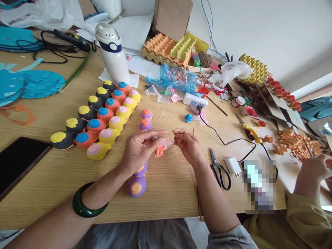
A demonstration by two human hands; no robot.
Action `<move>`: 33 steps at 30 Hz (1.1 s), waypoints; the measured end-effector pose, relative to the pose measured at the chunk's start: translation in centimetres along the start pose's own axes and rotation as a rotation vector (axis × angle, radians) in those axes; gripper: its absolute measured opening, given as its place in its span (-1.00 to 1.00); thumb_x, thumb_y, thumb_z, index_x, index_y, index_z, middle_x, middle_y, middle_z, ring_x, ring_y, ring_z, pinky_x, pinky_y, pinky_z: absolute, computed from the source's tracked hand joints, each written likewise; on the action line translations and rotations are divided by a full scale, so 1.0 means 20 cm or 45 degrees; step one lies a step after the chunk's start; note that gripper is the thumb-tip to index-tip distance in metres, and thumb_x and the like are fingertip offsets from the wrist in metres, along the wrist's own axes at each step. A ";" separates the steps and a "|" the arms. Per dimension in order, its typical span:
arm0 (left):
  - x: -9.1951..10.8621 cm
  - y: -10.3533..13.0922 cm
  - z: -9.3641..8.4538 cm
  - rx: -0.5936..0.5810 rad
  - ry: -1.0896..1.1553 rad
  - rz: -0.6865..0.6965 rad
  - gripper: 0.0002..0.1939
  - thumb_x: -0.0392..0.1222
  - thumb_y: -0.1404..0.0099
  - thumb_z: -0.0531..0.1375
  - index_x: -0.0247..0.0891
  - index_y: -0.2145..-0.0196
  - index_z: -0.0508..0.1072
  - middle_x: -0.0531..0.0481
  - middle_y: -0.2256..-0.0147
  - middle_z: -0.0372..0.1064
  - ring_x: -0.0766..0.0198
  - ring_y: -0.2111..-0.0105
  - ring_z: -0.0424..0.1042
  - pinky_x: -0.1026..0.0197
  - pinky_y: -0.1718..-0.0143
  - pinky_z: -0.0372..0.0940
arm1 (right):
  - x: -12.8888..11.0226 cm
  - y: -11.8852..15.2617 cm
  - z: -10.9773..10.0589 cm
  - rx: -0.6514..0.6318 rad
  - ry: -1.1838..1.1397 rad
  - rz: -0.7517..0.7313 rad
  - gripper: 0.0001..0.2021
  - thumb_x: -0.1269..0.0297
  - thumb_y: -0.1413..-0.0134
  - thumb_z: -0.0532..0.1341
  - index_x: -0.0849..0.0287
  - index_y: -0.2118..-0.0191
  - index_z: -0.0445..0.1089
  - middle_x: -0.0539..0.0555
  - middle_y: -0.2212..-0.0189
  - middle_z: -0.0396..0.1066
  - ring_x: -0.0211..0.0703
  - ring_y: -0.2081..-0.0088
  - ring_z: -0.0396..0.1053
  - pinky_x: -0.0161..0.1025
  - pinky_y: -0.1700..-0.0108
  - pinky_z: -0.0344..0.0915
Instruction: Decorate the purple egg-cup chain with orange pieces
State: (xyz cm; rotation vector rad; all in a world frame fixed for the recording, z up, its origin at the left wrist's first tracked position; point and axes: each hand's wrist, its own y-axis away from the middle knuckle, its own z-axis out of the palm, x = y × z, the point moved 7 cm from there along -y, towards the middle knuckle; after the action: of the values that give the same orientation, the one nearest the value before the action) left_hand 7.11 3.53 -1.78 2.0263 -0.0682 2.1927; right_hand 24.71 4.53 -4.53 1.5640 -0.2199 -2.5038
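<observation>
A small clear plastic bag with a lump of orange clay [159,151] in it is pinched between the thumb and fingers of my left hand [140,147]. My right hand [187,144] has its fingertips pressed together at the bag's right edge. Below my hands runs a column of purple cups with orange tops [136,186], partly hidden by my left hand. To the left stand three rows of clay-covered cups: black with yellow tops [75,123], orange with blue tops [96,125] and yellow with pink tops [109,135].
Right of my arm lie black scissors [220,171], a white charger [232,166] and a blurred-out device [260,185]. A power strip [195,100], a blue plastic bag [176,77] and a white bottle [114,58] stand farther back. A co-worker's hand [312,173] is at right.
</observation>
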 end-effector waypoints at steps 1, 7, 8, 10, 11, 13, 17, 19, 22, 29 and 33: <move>0.01 0.00 -0.01 0.017 -0.031 0.021 -0.66 0.04 -0.22 0.42 -0.14 0.09 0.67 -0.06 0.21 0.69 0.06 0.18 0.67 0.09 0.09 0.55 | 0.00 0.00 0.01 -0.023 0.028 -0.002 -0.86 0.28 0.05 0.38 0.17 0.32 0.62 -0.07 0.49 0.29 -0.33 0.44 0.27 -0.28 0.28 0.50; 0.03 0.00 -0.03 0.078 -0.053 0.063 -0.72 0.04 -0.23 0.42 -0.11 0.15 0.68 -0.04 0.12 0.67 0.05 0.10 0.65 0.05 0.00 0.54 | 0.00 0.04 0.08 -0.121 0.366 -0.094 -0.66 -0.04 -0.03 0.43 0.18 0.36 0.58 -0.05 0.49 0.35 -0.31 0.49 0.28 -0.28 0.42 0.45; 0.03 0.00 -0.02 0.057 -0.043 0.051 -0.69 0.05 -0.22 0.43 -0.11 0.13 0.68 -0.05 0.12 0.67 0.04 0.11 0.66 0.04 0.00 0.54 | 0.00 0.05 0.09 -0.121 0.417 -0.124 -0.65 -0.05 0.00 0.46 0.18 0.38 0.56 -0.04 0.47 0.40 -0.31 0.50 0.31 -0.29 0.45 0.43; 0.02 0.00 0.00 0.010 0.001 0.033 -0.60 0.09 -0.22 0.42 -0.13 0.05 0.66 -0.07 0.12 0.67 0.04 0.11 0.66 0.04 -0.01 0.54 | -0.01 0.06 0.11 -0.096 0.476 -0.186 -0.64 -0.05 0.00 0.47 0.17 0.43 0.53 -0.03 0.48 0.43 -0.31 0.53 0.34 -0.31 0.50 0.36; 0.02 -0.01 0.00 -0.005 0.031 0.025 -0.56 0.11 -0.24 0.40 -0.15 0.00 0.64 -0.08 0.11 0.67 0.04 0.10 0.65 0.04 -0.03 0.53 | -0.02 0.06 0.11 -0.078 0.490 -0.217 -0.64 -0.05 -0.02 0.46 0.17 0.46 0.52 -0.04 0.50 0.42 -0.32 0.56 0.33 -0.31 0.53 0.32; 0.02 -0.01 0.01 -0.017 0.078 0.013 -0.52 0.13 -0.27 0.38 -0.17 -0.05 0.61 -0.10 0.08 0.66 0.05 0.07 0.64 0.06 -0.05 0.52 | -0.05 0.07 0.10 -0.044 0.507 -0.268 -0.63 -0.04 -0.04 0.45 0.17 0.48 0.51 -0.06 0.53 0.41 -0.35 0.59 0.33 -0.33 0.55 0.25; 0.01 -0.02 0.00 -0.043 -0.048 0.043 -0.66 0.14 -0.26 0.38 -0.18 0.20 0.66 -0.09 0.16 0.67 0.07 0.16 0.65 0.10 0.05 0.54 | -0.07 0.07 0.10 -0.058 0.520 -0.294 -0.62 -0.04 -0.05 0.45 0.18 0.49 0.50 -0.06 0.55 0.39 -0.36 0.60 0.33 -0.34 0.56 0.24; 0.03 -0.01 -0.02 -0.014 -0.170 0.102 -0.70 0.14 -0.29 0.35 -0.15 0.31 0.65 -0.06 0.25 0.67 0.09 0.24 0.64 0.10 0.11 0.54 | -0.06 0.07 0.11 -0.117 0.487 -0.244 -0.60 -0.07 -0.05 0.44 0.18 0.47 0.49 -0.07 0.54 0.39 -0.35 0.61 0.34 -0.34 0.58 0.28; 0.05 -0.01 -0.03 0.003 -0.219 0.134 -0.70 0.15 -0.30 0.34 -0.14 0.34 0.63 -0.04 0.29 0.65 0.10 0.26 0.63 0.11 0.15 0.54 | -0.04 0.07 0.13 -0.195 0.448 -0.185 -0.61 -0.08 -0.03 0.45 0.18 0.42 0.47 -0.09 0.54 0.38 -0.35 0.63 0.34 -0.35 0.62 0.29; 0.03 -0.02 -0.01 -0.116 -0.276 0.077 -0.68 0.19 -0.22 0.36 -0.12 0.40 0.60 -0.01 0.39 0.60 0.14 0.36 0.57 0.16 0.31 0.49 | -0.03 0.08 0.12 -0.215 0.513 -0.172 -0.66 -0.01 -0.04 0.46 0.19 0.40 0.50 -0.05 0.52 0.45 -0.38 0.61 0.32 -0.37 0.61 0.28; 0.04 -0.02 -0.02 -0.058 -0.421 0.199 -0.72 0.12 -0.25 0.35 -0.14 0.40 0.59 0.02 0.44 0.57 0.22 0.46 0.50 0.21 0.41 0.40 | -0.01 0.07 0.13 -0.268 0.462 -0.099 -0.65 -0.03 0.00 0.47 0.19 0.36 0.53 -0.04 0.47 0.48 -0.39 0.62 0.30 -0.37 0.63 0.27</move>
State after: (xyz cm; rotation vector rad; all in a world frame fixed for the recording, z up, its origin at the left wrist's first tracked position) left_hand 6.71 4.15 -1.04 2.4091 -0.3214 1.8916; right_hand 22.62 3.29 -3.01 1.9222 0.1526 -2.1559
